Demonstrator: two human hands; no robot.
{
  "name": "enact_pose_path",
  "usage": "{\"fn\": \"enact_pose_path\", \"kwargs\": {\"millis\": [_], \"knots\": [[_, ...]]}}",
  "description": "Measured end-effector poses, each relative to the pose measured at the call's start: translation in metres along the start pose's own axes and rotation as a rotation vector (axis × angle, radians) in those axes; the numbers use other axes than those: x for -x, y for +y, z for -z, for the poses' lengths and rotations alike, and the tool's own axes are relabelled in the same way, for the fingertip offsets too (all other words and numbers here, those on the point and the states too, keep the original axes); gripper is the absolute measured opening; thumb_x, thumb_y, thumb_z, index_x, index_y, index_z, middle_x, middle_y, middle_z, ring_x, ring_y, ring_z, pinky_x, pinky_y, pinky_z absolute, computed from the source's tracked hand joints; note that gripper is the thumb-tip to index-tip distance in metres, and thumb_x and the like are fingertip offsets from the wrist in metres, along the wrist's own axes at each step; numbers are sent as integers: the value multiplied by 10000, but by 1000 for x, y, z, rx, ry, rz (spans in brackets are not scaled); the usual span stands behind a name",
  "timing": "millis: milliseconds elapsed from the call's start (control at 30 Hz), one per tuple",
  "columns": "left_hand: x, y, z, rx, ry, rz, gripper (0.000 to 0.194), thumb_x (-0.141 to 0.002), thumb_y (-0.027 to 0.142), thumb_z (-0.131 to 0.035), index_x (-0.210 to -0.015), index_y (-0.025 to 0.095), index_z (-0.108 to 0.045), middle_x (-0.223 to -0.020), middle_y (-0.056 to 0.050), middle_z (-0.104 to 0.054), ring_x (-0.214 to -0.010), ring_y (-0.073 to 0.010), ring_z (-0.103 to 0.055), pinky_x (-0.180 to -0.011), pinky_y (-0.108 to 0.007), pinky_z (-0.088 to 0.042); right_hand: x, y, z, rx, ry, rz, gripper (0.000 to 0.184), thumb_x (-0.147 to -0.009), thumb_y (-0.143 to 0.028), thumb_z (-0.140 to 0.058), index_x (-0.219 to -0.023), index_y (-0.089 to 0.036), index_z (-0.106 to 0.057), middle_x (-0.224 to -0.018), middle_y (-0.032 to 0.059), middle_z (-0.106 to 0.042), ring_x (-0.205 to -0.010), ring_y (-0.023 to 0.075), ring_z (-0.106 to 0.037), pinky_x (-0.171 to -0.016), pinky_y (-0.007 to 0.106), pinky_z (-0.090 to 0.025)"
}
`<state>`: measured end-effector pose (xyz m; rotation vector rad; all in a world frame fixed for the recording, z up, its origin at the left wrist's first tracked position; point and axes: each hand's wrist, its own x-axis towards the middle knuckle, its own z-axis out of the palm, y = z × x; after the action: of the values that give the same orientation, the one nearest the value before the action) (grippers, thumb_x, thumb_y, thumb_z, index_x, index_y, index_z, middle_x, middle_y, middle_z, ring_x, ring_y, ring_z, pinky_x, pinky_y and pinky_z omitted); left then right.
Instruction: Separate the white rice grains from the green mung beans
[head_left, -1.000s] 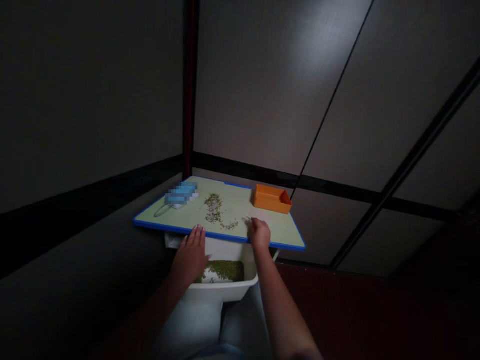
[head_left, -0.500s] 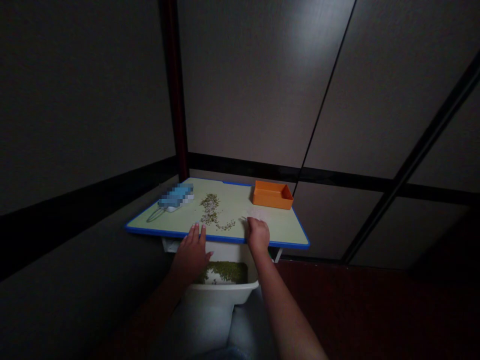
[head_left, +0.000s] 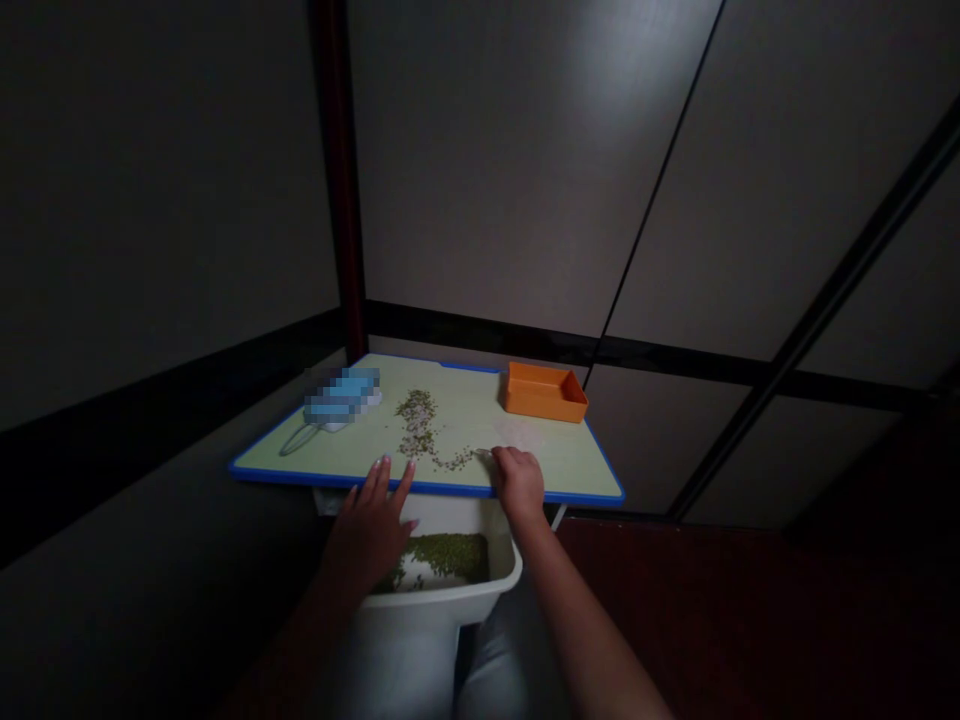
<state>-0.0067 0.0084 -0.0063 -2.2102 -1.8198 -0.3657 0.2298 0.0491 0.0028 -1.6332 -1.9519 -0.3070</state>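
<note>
A pale green board with a blue rim [head_left: 315, 455] lies in front of me, with a scatter of small green beans [head_left: 421, 425] on it. Under its near edge sits a white tub [head_left: 450, 600] holding more green beans [head_left: 442, 555]. My left hand [head_left: 371, 525] is open, fingers stretched out, fingertips at the board's near edge above the tub. My right hand [head_left: 517, 482] rests on the board beside the end of the bean trail, fingers curled together; what they pinch, if anything, is too small to see.
An orange box [head_left: 544, 392] stands at the board's far right. A blue blurred object [head_left: 341, 397] with a thin loop lies at the far left. Dark wall panels rise behind, and a reddish floor lies to the right.
The view has shifted slightly to the right. My left hand has spread its fingers and drawn back a little over the tub. My right hand has stayed near the bean trail.
</note>
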Motion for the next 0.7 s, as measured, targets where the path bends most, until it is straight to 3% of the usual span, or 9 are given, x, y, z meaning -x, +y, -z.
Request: {"fn": "enact_pose_path", "kwargs": {"millis": [167, 367, 567, 700], "knots": [[5, 0, -3, 20, -4, 2, 706, -818, 333, -533, -1476, 292, -282, -1596, -179, -275, -1487, -322, -244, -1095, -508, -384, -2, 0, 4, 6, -76, 77, 175, -936, -183, -543, -1026, -212, -690, -950, 53, -731, -879, 175, -618, -851, 283, -353], [9, 3, 2, 24, -21, 1, 726, -809, 330, -552, -1478, 271, -279, -1601, -184, -246, -1489, -316, -239, -1113, -493, -370, -5, -5, 10, -47, -139, 56, 215, -963, -197, -504, -1055, -228, -695, -1031, 40, -743, -966, 164, -641, -1013, 303, -323], [7, 1, 6, 10, -39, 9, 731, -805, 326, -560, -1473, 192, -295, -1580, -204, -286, -1477, -321, -269, -1128, -490, -361, -14, -8, 11, -15, -219, 20, 254, -989, -303, -471, -1037, -223, -707, -1032, 59, -742, -949, 171, -656, -890, 255, -394], [14, 2, 5, 7, -39, 38, 739, -818, 320, -533, -1486, 172, -252, -1591, -184, -275, -1490, -298, -244, -1145, -475, -343, -24, -10, 9, 59, -250, -1, 259, -995, -305, -454, -1028, -225, -698, -989, 61, -747, -932, 169, -664, -998, 293, -341]]}}
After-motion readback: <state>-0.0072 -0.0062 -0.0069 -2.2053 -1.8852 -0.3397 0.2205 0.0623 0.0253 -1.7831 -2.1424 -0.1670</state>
